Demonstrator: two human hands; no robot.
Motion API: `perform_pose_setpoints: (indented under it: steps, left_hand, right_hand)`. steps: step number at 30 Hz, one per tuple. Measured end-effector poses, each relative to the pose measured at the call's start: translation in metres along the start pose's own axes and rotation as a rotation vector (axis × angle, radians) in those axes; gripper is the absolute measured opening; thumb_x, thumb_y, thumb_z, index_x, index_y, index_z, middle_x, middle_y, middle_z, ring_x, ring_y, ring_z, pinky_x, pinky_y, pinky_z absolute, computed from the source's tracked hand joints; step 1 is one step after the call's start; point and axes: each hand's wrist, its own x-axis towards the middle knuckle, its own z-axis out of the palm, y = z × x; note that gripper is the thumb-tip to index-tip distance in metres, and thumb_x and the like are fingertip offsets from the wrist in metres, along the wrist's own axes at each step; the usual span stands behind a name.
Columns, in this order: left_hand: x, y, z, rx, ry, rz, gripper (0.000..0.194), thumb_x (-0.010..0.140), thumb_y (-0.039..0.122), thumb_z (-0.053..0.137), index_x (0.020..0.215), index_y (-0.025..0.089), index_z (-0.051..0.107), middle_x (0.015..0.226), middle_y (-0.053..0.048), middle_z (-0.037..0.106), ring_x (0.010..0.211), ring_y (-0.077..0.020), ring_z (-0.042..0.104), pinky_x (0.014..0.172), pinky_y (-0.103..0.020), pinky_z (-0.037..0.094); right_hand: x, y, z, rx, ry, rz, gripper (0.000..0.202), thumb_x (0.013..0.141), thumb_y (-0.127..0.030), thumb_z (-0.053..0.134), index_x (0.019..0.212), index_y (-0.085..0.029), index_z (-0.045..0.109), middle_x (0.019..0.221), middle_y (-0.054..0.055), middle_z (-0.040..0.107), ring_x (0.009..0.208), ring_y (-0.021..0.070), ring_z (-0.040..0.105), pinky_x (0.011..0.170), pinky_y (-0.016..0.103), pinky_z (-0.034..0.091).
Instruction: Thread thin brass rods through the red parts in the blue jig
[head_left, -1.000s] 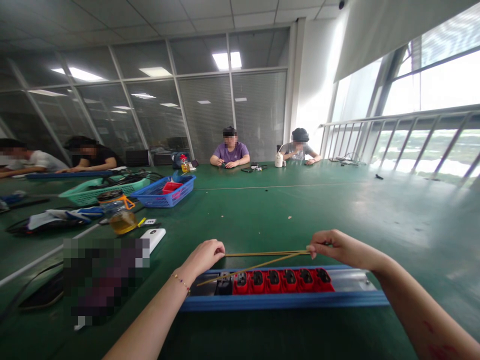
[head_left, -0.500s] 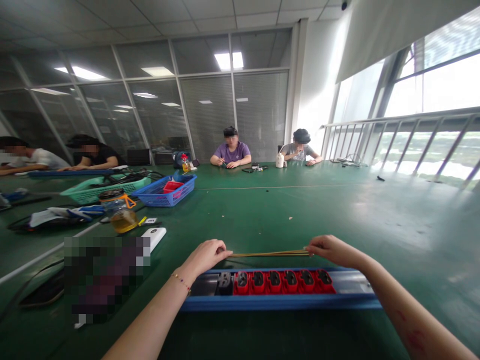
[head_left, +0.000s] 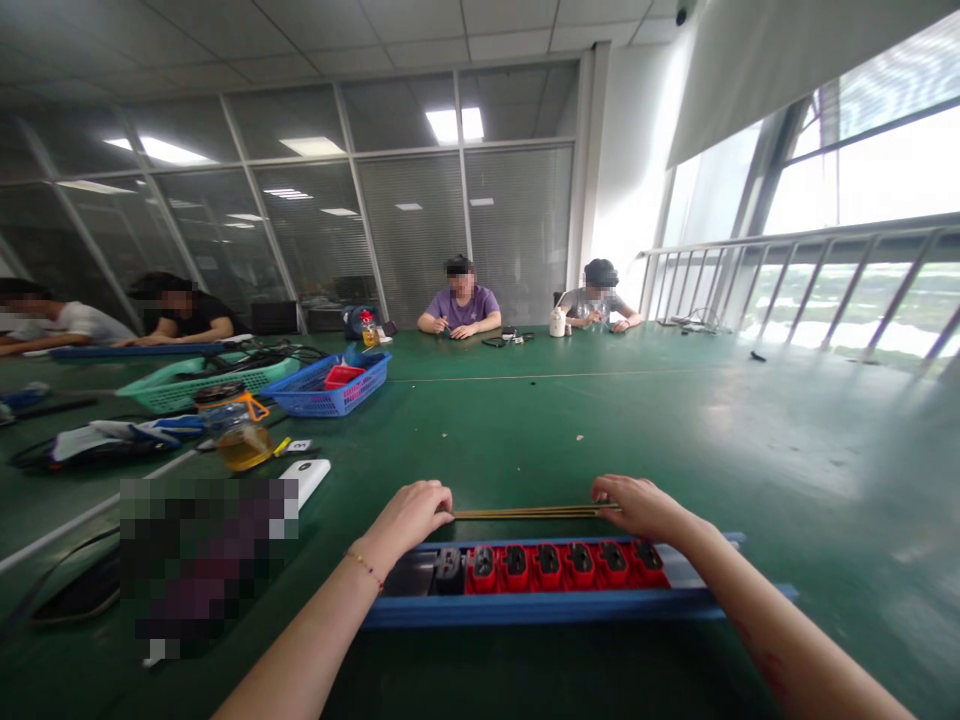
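Thin tan sticks lie lengthwise just beyond a blue tray. My left hand pinches their left end between thumb and fingers. At their right end, my right hand has its fingers closed round them. In the tray stands a row of several red connectors with dark centres, and one dark grey connector at the row's left end. Both forearms reach in from below, the right one crossing over the tray's right part.
To the left are a white power bank, a jar of amber liquid, a blue basket with a red item, and a green basket of cables. Several people sit across and at the far left.
My right hand has moved left along the sticks, covering more of their right end. The left hand has shifted slightly left. More of the tray's right end shows.
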Motion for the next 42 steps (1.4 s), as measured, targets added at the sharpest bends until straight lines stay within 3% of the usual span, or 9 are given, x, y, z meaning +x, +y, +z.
perform_pose_setpoints:
  steps: [11, 17, 24, 29, 34, 42]
  left_hand:
    - [0.001, 0.004, -0.004, 0.042, -0.045, 0.017, 0.013, 0.073, 0.015, 0.048, 0.074, 0.022, 0.059, 0.079, -0.001, 0.06, 0.074, -0.0141, 0.055, 0.065, -0.023, 0.037]
    - [0.002, 0.002, -0.002, 0.036, -0.067, 0.026, 0.02, 0.066, 0.006, 0.045, 0.072, 0.021, 0.056, 0.076, 0.0, 0.058, 0.069, -0.0129, 0.053, 0.06, -0.022, 0.035]
    - [-0.002, 0.005, -0.004, 0.077, 0.056, -0.004, 0.018, 0.068, 0.009, 0.042, 0.07, 0.02, 0.056, 0.076, -0.002, 0.053, 0.075, -0.0151, 0.052, 0.066, -0.024, 0.036]
    - [-0.005, 0.01, -0.019, -0.064, 0.144, -0.005, 0.018, 0.073, 0.014, 0.039, 0.076, 0.019, 0.055, 0.084, -0.002, 0.055, 0.072, -0.013, 0.052, 0.067, -0.023, 0.036]
    - [-0.012, 0.019, -0.045, -0.238, 0.075, 0.016, 0.018, 0.077, 0.021, 0.037, 0.077, 0.02, 0.055, 0.064, 0.003, 0.055, 0.059, -0.0103, 0.049, 0.057, -0.02, 0.034]
    - [-0.033, 0.042, -0.08, -0.382, -0.049, 0.01, 0.027, 0.079, 0.04, 0.04, 0.087, 0.021, 0.056, 0.075, 0.002, 0.059, 0.066, -0.0113, 0.051, 0.058, -0.019, 0.035]
  right_hand:
    - [0.005, -0.005, -0.002, -0.042, -0.098, 0.048, 0.024, 0.067, -0.01, 0.048, 0.082, -0.021, 0.063, 0.081, 0.003, 0.067, 0.076, 0.0186, 0.061, 0.063, 0.024, 0.038]
    - [0.006, -0.006, -0.002, -0.065, -0.108, 0.046, 0.025, 0.061, -0.011, 0.05, 0.08, -0.021, 0.062, 0.081, 0.003, 0.067, 0.076, 0.0197, 0.06, 0.059, 0.024, 0.036]
    - [0.002, -0.009, -0.005, -0.053, 0.002, -0.011, 0.021, 0.062, -0.011, 0.046, 0.078, -0.02, 0.055, 0.08, 0.002, 0.061, 0.071, 0.0167, 0.055, 0.059, 0.023, 0.033]
    - [-0.003, -0.008, -0.016, 0.099, 0.084, 0.003, 0.014, 0.069, -0.011, 0.041, 0.077, -0.019, 0.048, 0.069, 0.0, 0.054, 0.06, 0.0123, 0.047, 0.055, 0.022, 0.031]
    - [-0.017, -0.005, -0.04, 0.324, 0.064, -0.034, 0.008, 0.078, -0.023, 0.042, 0.082, -0.02, 0.047, 0.058, -0.005, 0.044, 0.053, 0.0101, 0.039, 0.051, 0.021, 0.031]
    - [-0.041, -0.016, -0.077, 0.544, -0.056, -0.04, 0.036, 0.082, -0.049, 0.038, 0.084, -0.016, 0.053, 0.064, -0.002, 0.048, 0.06, 0.0112, 0.045, 0.056, 0.022, 0.038]
